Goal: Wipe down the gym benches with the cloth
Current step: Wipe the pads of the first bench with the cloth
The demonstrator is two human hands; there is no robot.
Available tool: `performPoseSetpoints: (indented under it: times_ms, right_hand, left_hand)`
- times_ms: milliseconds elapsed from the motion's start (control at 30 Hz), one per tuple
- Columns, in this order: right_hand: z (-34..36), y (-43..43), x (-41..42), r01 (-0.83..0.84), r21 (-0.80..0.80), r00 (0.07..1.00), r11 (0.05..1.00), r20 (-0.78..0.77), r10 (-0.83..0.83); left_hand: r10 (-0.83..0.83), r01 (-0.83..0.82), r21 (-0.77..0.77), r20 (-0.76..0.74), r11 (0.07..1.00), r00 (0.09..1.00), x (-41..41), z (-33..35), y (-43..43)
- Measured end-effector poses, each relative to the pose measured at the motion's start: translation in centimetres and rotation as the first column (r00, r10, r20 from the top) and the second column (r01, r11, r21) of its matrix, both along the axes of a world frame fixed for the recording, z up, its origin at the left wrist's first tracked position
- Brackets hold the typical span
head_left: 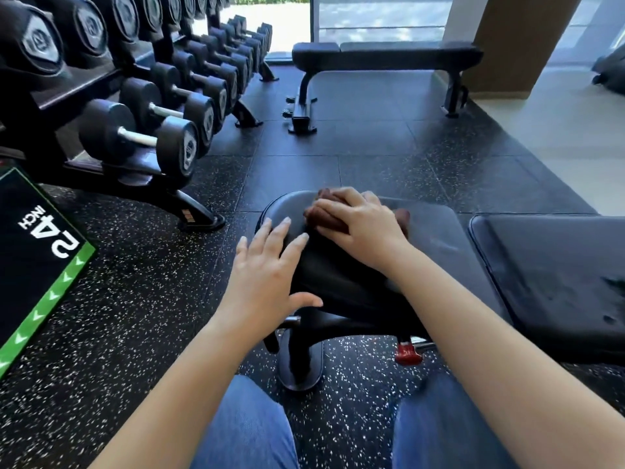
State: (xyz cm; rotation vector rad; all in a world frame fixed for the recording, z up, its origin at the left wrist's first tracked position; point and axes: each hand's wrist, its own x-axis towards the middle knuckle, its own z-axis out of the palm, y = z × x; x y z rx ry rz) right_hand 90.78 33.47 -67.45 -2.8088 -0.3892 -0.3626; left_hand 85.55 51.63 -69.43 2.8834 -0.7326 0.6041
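I read "24 INCH", inverted, on green-edged box [33, 252]. Right hand [362, 225] flat, fingers extended, presses cloth [329, 221] onto bench seat [429, 228]. Left hand [267, 275] splayed on seat edge, gripping nothing.

Bright daylight floods through the far window [382, 15]; wide-angle edges bend.

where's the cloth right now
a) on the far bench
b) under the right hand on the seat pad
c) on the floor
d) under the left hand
b: the right hand lies flat on the brown cloth on the seat pad, while the left hand rests on bare pad.
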Motion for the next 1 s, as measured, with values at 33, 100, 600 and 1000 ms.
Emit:
performPoseSetpoints:
  times_ms: [33,100,600,1000]
  right_hand:
    - [-0.4,-0.6,-1.5,-0.042,0.014,0.998,0.999,0.051,0.041]
    - [-1.2,-1.9,-4.7,-0.134,0.058,0.979,0.989,0.166,0.123]
    - [-1.4,-5.2,-0.6,0.118,0.033,0.993,0.993,0.002,-0.118]
    - [-1.8,-6.6,-0.3,0.075,0.075,0.996,0.994,0.047,-0.079]
  left_hand:
    - [-0.01,0.01,-0.006,0.019,1.0,1.0,0.0,-0.2,-0.1]
    - [-0.029,0.031,-0.018,0.066,0.999,0.997,-0.3,-0.3,-0.1]
    - [-0.181,0.225,-0.166,0.244,0.96,0.953,-3.6,-2.9,-3.1]
    - [-0.178,0.22,-0.081,0.356,0.972,0.918,-2.9,-4.2,-5.0]
